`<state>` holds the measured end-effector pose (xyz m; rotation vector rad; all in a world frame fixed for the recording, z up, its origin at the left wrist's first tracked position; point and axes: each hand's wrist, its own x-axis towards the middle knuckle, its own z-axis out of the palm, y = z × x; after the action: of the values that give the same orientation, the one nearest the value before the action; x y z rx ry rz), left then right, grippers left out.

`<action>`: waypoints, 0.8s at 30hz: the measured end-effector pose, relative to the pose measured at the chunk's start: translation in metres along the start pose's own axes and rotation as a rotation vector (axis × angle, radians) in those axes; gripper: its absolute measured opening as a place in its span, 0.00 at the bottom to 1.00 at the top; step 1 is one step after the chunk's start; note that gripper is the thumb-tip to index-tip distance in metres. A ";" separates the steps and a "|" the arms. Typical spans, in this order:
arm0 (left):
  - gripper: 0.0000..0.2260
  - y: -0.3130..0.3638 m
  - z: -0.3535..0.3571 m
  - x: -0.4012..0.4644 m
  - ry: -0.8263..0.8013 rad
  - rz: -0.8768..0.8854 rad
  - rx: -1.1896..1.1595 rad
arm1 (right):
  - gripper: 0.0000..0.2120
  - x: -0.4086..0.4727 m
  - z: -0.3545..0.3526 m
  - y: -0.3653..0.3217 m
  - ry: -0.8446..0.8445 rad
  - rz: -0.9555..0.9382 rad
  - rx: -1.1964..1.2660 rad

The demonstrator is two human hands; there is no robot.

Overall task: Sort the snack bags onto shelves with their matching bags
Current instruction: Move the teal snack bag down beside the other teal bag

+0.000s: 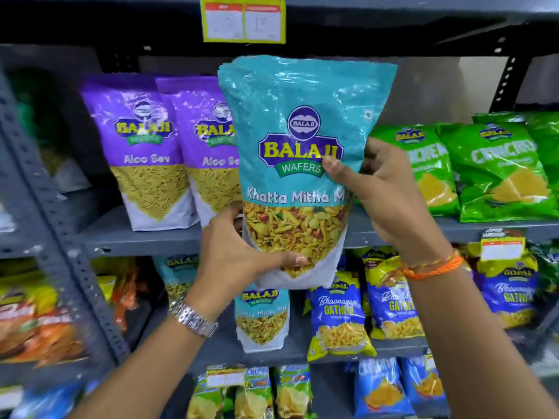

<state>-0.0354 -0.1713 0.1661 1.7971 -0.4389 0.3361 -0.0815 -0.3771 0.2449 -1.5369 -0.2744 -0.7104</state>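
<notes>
I hold a teal Khatta Mitha Mix bag [290, 116] upright in front of the middle shelf. My left hand [239, 252] grips its lower left corner, thumb across the front. My right hand [381, 195] grips its right edge, thumb on the logo. A matching teal bag [262, 319] stands on the shelf below, directly under the held one, and another teal bag [178, 276] stands further left on that shelf. Two purple Aloo Sev bags [145, 152] stand on the middle shelf to the left, partly hidden by the held bag.
Green Crunchex bags [496, 170] fill the middle shelf's right side. Blue and yellow Gathiya bags [335, 322] stand on the lower shelf at right. A grey shelf upright [60, 225] runs down the left. Orange bags [39, 331] lie at lower left. A yellow price tag [243, 19] hangs above.
</notes>
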 end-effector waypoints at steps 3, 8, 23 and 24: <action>0.41 -0.023 -0.042 -0.029 0.023 -0.062 0.017 | 0.14 -0.025 0.038 0.015 -0.054 0.035 0.046; 0.40 -0.071 -0.105 -0.072 0.081 -0.181 0.042 | 0.14 -0.064 0.108 0.059 -0.126 0.135 0.058; 0.46 -0.268 -0.154 -0.168 0.024 -0.492 0.042 | 0.13 -0.192 0.224 0.224 -0.192 0.457 -0.102; 0.47 -0.278 -0.154 -0.170 0.004 -0.506 0.053 | 0.14 -0.197 0.227 0.234 -0.196 0.485 -0.108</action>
<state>-0.0584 0.0626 -0.1070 1.8865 0.0367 -0.0031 -0.0391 -0.1370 -0.0477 -1.6930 -0.0018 -0.1951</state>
